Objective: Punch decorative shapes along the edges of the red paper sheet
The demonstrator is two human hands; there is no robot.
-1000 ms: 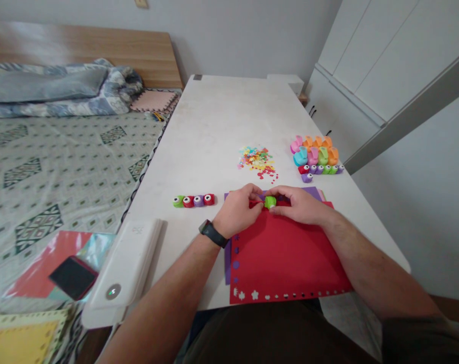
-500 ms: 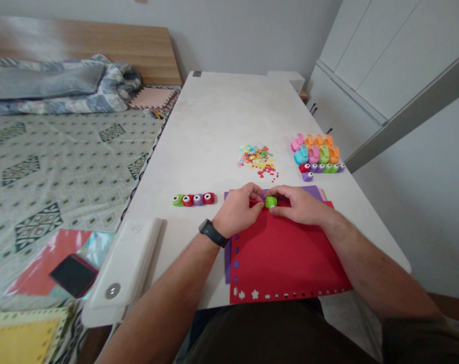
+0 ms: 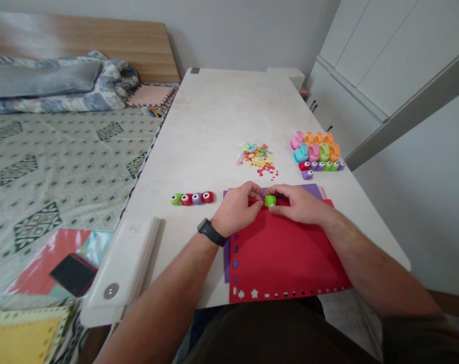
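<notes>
A red paper sheet (image 3: 290, 247) lies in front of me, with small shapes punched along its left and near edges. My left hand (image 3: 242, 205) pinches the far edge of this sheet. In my right hand (image 3: 297, 203) is a small green craft punch (image 3: 270, 201), held between thumb and fingers at that same edge. Whether the paper sits inside the punch's slot, I cannot tell. A purple sheet (image 3: 226, 260) lies under the red one, showing at its left and far sides.
Left of my hands stands a row of small punches (image 3: 192, 198). Beyond them is a heap of colourful paper cutouts (image 3: 257, 155). More punches (image 3: 316, 151) are grouped at the right. A white machine (image 3: 123, 263) occupies the table's near left, beside a bed (image 3: 73, 167).
Hands, green punch and red sheet keep nearly the same positions. The view has shifted very slightly.
</notes>
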